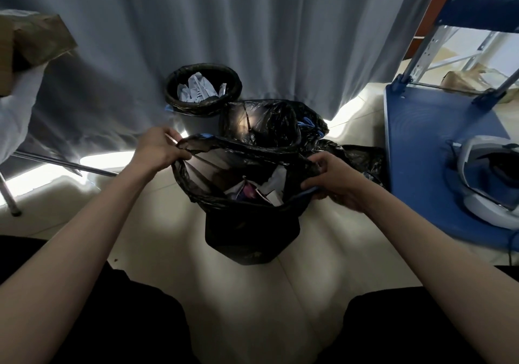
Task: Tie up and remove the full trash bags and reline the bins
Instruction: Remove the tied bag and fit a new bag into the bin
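Nearest the camera, two bare forearms are extended over a pale, smooth tiled floor (247, 307), with dark trousers seen at the lower corners. A thin, crinkled black trash bag (250, 223) is held up off the floor between the hands, its mouth stretched wide and its lower part hanging as a soft, sagging pouch. The bag's rim is pinched by the left hand (160, 147) on one side, fingers curled round a gathered fold of plastic; the opposite rim, where a strip of blue drawstring shows, is gripped by the right hand (337, 183). Crumpled white paper and a purplish wrapper are seen inside the bag; no print on them can be read. Just behind it, a second black bag (269, 122), glossy and wrinkled, is slumped on the floor, with more black plastic spread beside it. Further back, a round grey bin (196, 122) is lined with a black bag rolled over its rim and is filled with crumpled white paper (196, 88). To the right, a blue textured board (421, 144) carries a white and grey headset (488, 178), with perforated metal shelf uprights above. Grey pleated curtains (224, 26) hang behind everything, and a brown cardboard box (31, 37) is seen at the far left.
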